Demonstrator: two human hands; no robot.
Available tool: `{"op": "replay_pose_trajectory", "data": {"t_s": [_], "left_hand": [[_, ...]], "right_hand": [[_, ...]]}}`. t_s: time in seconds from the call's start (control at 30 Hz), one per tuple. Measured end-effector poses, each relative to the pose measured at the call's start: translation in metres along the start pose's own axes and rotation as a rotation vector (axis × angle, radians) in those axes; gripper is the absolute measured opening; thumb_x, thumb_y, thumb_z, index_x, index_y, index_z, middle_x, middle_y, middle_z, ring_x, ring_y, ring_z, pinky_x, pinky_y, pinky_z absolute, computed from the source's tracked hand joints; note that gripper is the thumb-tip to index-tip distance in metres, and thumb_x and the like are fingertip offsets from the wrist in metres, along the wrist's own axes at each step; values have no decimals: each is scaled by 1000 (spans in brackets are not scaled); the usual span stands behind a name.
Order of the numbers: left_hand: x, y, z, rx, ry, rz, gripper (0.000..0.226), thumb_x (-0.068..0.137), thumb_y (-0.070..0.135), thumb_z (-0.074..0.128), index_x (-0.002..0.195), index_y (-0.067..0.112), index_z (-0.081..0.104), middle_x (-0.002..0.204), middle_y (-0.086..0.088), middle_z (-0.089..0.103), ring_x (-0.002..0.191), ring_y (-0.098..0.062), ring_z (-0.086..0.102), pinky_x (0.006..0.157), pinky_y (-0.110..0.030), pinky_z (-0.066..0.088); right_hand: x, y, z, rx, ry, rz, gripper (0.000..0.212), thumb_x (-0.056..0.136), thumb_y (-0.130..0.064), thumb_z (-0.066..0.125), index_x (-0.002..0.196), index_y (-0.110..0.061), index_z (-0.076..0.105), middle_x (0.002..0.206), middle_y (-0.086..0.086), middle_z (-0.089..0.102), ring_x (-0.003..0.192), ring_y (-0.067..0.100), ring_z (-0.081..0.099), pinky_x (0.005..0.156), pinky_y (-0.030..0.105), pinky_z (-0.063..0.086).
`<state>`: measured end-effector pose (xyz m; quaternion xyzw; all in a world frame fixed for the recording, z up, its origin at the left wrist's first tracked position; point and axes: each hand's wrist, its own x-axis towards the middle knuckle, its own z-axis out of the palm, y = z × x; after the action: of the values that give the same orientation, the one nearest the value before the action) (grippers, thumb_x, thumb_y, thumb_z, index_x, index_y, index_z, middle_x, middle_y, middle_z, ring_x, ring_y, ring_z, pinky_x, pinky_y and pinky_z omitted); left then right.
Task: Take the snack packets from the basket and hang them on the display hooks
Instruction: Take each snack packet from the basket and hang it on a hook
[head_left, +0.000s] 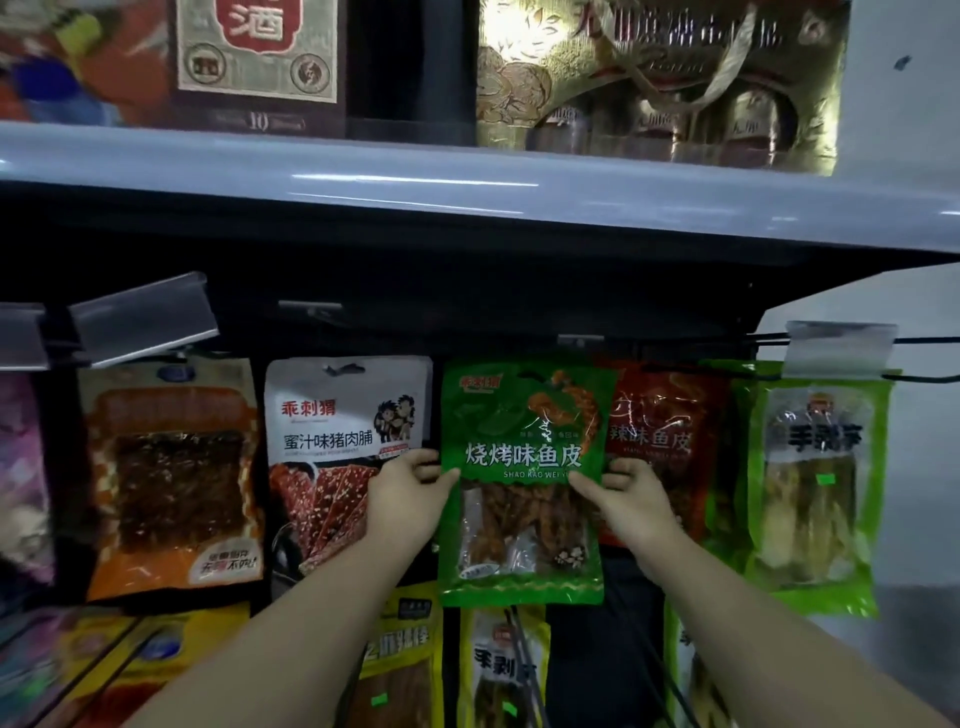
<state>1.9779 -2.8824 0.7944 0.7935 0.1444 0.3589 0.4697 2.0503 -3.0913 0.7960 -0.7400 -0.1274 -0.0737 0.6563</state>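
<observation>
I have the green packet (522, 483) pinched by both side edges, upright, held up against the hook row under the shelf (467, 192). My left hand (410, 488) clamps its left edge, thumb on the front; my right hand (621, 491) clamps the right edge the same way. Whether its hang hole is on a hook I cannot tell. Just left of my left hand hangs a white packet (345, 415), beyond it an orange packet (174, 467). Behind my right hand sits a red packet (670, 431), further right a lime packet (818, 488).
</observation>
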Motion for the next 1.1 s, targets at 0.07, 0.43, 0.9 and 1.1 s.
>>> {"op": "replay_pose_trajectory", "data": {"t_s": [0.07, 0.43, 0.9, 1.1], "left_hand": [[-8, 4, -9, -4, 7, 28, 45, 86, 20, 71, 128, 10, 59, 118, -4, 68, 82, -4, 58, 52, 1, 36], [-85, 11, -103, 768, -13, 254, 32, 92, 51, 48, 114, 32, 63, 103, 4, 71, 95, -23, 67, 74, -31, 54], [-153, -82, -370, 1148, -97, 198, 35, 94, 50, 47, 101, 23, 68, 87, -2, 64, 86, -27, 65, 62, -29, 44], [-192, -168, -503, 1256, -248, 153, 35, 95, 45, 47, 108, 18, 65, 105, -12, 65, 98, -32, 64, 68, -32, 42]], "right_hand": [[-7, -6, -4, -25, 44, -14, 68, 81, -22, 75, 135, -6, 36, 118, 7, 51, 96, 19, 54, 79, 27, 44], [-91, -37, 9, -1243, -91, -625, 30, 97, -31, 43, 120, -13, 46, 117, 6, 54, 109, 25, 51, 79, 35, 46], [-283, -81, 199, -1292, -218, -663, 38, 97, -35, 42, 129, -15, 44, 126, 8, 53, 117, 30, 50, 80, 38, 47], [-392, -76, 318, -1263, -317, -588, 36, 98, -35, 41, 125, -13, 46, 122, 10, 54, 113, 32, 53, 71, 37, 43]]}}
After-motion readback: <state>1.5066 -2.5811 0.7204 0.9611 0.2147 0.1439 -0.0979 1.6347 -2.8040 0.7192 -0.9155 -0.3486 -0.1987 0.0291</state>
